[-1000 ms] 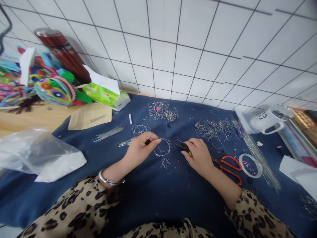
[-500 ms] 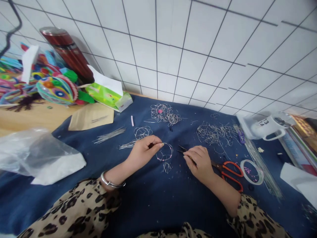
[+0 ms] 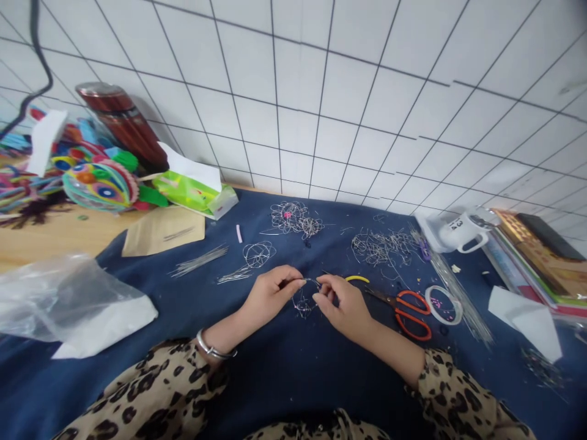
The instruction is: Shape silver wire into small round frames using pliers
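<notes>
My left hand (image 3: pixel 269 293) pinches the left side of a small ring of thin silver wire (image 3: pixel 305 299) with pink beads, held just above a dark blue cloth (image 3: pixel 284 373). My right hand (image 3: pixel 345 304) pinches the ring's right side, fingers closed on the wire. Yellow-handled pliers (image 3: pixel 354 278) lie on the cloth just behind my right hand, no longer held. Orange-handled scissors (image 3: pixel 406 310) lie to the right of that hand. A silver bangle (image 3: pixel 211 349) sits on my left wrist.
Tangles of wire (image 3: pixel 383 244) and finished wire shapes (image 3: pixel 293 217) lie further back. Straight wire bundles (image 3: pixel 200 259), a tape roll (image 3: pixel 443 304), a white mug (image 3: pixel 460 231), books (image 3: pixel 541 256), a plastic bag (image 3: pixel 68 302), a tissue pack (image 3: pixel 192 186), a red flask (image 3: pixel 121 124) and colourful paper crafts (image 3: pixel 92 178) surround the cloth.
My right hand has put the pliers down on the cloth and moved left to grip the wire ring. The view has shifted slightly; the left hand keeps its hold.
</notes>
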A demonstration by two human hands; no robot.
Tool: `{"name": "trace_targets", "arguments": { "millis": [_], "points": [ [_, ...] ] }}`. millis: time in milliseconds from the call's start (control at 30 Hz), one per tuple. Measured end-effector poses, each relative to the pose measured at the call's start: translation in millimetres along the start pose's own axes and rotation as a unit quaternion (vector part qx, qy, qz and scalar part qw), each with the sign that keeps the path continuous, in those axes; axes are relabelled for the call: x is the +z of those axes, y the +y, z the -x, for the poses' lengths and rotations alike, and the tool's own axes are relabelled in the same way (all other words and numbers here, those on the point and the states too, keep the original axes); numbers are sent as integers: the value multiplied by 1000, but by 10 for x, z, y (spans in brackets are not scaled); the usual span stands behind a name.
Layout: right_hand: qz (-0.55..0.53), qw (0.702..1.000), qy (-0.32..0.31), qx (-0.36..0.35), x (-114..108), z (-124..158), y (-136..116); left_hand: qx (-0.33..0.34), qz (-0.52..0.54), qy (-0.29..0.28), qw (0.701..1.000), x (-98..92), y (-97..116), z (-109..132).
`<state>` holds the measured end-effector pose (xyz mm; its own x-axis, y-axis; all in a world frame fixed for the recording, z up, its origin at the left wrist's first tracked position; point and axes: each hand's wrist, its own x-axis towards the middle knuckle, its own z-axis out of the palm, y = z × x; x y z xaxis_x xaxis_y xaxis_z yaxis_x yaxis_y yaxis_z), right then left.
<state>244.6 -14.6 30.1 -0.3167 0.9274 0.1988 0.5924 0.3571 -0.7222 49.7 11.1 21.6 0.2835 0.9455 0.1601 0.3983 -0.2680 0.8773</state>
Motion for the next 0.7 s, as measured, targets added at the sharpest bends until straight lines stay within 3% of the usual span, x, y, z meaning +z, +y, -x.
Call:
{"name": "trace_targets", "arguments": {
  "millis": [200,467,567,700],
  "points": [
    [-133,989,-10,68,-10,-115,-82,-78,128,5,989,-8,-85,-63],
    [-343,929,-54,125,13,-248,15,-96,172,2,980,-68,-48,-91],
    [-370,916,-63,140,33,-268,56,-89,202,-5,975,-81,-30,-90],
    [-326,935,-63,122,49,-246,99,-89,189,-29,977,-100,-7,-87]
  ]
}}
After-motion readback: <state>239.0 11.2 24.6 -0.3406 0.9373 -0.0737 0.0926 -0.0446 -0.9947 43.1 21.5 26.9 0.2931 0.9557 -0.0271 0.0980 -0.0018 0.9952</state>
